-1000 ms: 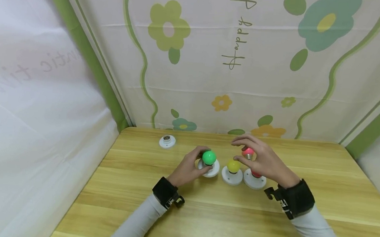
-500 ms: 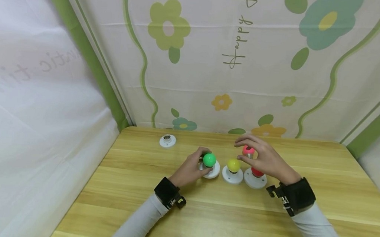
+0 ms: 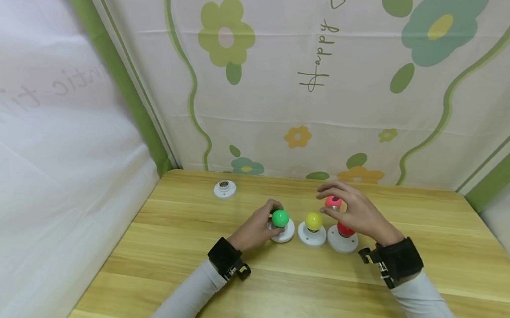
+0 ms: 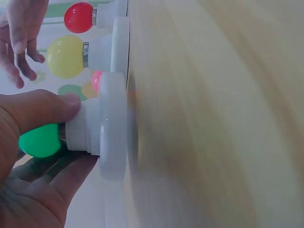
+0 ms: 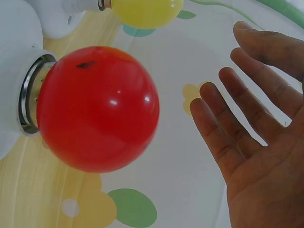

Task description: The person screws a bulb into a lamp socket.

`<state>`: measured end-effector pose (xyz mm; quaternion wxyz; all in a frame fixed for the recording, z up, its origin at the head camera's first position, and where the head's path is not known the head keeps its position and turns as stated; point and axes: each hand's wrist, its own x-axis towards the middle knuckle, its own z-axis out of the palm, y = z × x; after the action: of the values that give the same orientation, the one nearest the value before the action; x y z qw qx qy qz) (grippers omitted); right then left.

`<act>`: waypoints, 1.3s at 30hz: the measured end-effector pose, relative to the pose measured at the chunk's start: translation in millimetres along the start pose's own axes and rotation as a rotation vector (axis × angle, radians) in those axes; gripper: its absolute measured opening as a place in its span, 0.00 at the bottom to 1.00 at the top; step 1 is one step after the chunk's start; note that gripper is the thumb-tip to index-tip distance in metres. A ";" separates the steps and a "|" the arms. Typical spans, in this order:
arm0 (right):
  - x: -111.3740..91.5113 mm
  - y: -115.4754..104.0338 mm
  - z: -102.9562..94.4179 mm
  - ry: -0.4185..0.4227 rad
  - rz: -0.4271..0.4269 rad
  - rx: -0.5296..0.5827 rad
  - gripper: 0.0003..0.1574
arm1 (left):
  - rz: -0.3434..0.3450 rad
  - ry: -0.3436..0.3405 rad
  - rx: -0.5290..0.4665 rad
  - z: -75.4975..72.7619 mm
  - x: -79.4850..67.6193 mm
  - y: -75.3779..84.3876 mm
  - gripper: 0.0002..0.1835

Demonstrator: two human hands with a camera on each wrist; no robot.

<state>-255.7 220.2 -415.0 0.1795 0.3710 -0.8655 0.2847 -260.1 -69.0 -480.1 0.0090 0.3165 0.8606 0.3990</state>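
My left hand (image 3: 256, 227) pinches a white round lamp holder (image 4: 85, 124) between thumb and fingers. A green light bulb (image 3: 280, 218) sits in that holder, and its flange stands close over the table in the left wrist view. My right hand (image 3: 355, 210) hovers with fingers spread and nothing in it, near a yellow bulb (image 3: 314, 221) and a red bulb (image 5: 98, 109). Both of those bulbs stand upright in white lamp holders. A pink bulb (image 3: 333, 201) shows behind, its metal screw end toward me and partly covered by the right hand.
A bulbless white lamp holder (image 3: 224, 189) stands at the far left of the wooden table (image 3: 289, 296). A flowered curtain (image 3: 259, 104) rises along the table's back edge, and white cloth (image 3: 55, 178) hangs on the left.
The left hand has come slightly down and toward me with the holder and green bulb. My right hand has shifted a little to the right, uncovering more of the red bulb.
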 end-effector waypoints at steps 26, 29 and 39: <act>-0.6 1.8 -5.0 0.003 0.045 -0.030 0.19 | -0.014 -0.043 0.011 -3.0 3.3 -1.8 0.41; -1.6 2.5 -7.1 0.006 0.063 -0.031 0.20 | 0.000 -0.034 0.030 -10.8 2.0 1.5 0.43; -5.6 13.7 -15.2 0.027 0.104 -0.080 0.18 | 0.054 0.051 0.030 -45.2 -1.3 -0.8 0.33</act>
<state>-260.8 240.5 -411.2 0.1906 0.3145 -0.8917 0.2639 -271.6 -100.9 -450.2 -0.0283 0.3294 0.8576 0.3940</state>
